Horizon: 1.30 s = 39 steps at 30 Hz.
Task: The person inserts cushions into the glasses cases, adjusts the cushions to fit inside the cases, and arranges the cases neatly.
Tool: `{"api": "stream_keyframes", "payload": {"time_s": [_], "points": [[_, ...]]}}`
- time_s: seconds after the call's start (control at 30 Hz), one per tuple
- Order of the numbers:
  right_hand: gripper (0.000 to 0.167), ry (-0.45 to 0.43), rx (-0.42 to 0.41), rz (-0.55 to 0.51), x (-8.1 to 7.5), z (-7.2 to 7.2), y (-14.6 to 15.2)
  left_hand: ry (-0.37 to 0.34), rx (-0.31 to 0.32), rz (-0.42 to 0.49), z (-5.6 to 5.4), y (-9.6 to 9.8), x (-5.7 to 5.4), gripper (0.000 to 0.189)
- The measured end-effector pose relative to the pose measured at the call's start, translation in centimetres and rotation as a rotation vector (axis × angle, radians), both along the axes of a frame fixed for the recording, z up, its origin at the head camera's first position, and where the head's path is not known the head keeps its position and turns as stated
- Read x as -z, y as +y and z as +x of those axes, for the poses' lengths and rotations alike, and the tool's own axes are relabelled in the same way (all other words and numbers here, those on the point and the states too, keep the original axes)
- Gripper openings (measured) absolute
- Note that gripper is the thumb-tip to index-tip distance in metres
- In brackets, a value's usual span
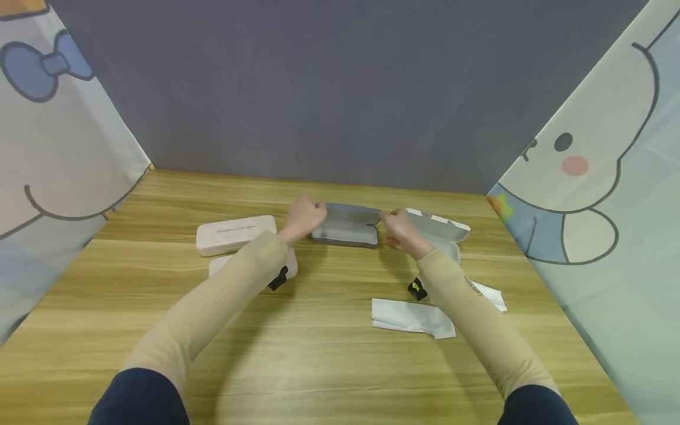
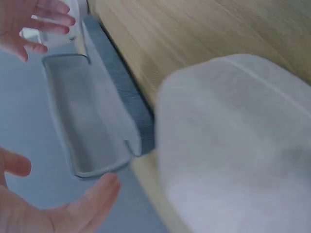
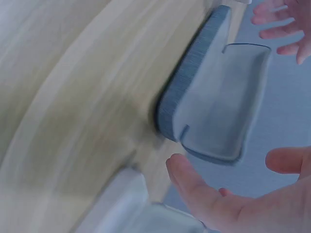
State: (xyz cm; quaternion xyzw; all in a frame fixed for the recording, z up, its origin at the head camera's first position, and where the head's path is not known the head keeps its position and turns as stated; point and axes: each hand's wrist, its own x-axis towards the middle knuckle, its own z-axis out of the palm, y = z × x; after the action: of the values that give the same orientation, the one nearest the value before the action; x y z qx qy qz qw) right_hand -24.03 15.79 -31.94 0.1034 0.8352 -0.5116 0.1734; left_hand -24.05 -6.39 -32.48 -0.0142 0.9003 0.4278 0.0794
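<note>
A grey glasses case (image 1: 345, 235) lies open at the back middle of the table, its lid raised and its pale lining showing; nothing is seen inside it. My left hand (image 1: 305, 218) is at its left end, and my right hand (image 1: 399, 227) is at its right end. From the left wrist view, the left thumb and fingers (image 2: 92, 201) are spread beside the case with a small gap. The right wrist view likewise shows the right fingers (image 3: 194, 187) extended close to the case's near corner, gripping nothing.
Left of the case lie a closed white glasses case (image 1: 234, 234) with printing and another white case (image 1: 291, 265), partly behind my forearm. An open white case (image 1: 451, 230) stands to the right. Folded white cloths (image 1: 406, 316) lie nearer, one partly hidden. A grey wall (image 1: 345, 88) rises behind.
</note>
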Motion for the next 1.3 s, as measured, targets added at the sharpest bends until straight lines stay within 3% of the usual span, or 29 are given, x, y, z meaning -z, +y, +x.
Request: {"api": "stream_keyframes", "payload": {"time_s": [0.2, 0.43, 0.6, 0.97, 1.17, 1.3], "points": [[0.063, 0.063, -0.103, 0.079, -2.0, 1.5, 1.8, 0.123, -0.004, -0.058, 1.3, 1.0, -1.9, 0.067], [0.060, 0.124, -0.205, 0.178, -4.2, 3.6, 4.1, 0.246, 0.103, -0.140, 3.5, 2.1, -3.4, 0.058], [0.062, 0.168, -0.266, 0.293, -4.7, 5.4, 5.8, 0.270, 0.193, -0.157, 5.2, 3.1, -3.9, 0.056], [0.054, 0.275, -0.313, 0.430, -4.1, 8.6, 7.9, 0.369, 0.355, -0.208, 6.8, 4.8, -3.2, 0.052], [0.047, 0.279, -0.396, 0.491, -4.5, 9.8, 8.9, 0.352, 0.446, -0.250, 7.3, 5.7, -2.5, 0.055], [0.044, 0.271, -0.444, 0.550, -4.2, 10.7, 9.5, 0.326, 0.550, -0.288, 7.7, 6.4, -1.8, 0.058]]}}
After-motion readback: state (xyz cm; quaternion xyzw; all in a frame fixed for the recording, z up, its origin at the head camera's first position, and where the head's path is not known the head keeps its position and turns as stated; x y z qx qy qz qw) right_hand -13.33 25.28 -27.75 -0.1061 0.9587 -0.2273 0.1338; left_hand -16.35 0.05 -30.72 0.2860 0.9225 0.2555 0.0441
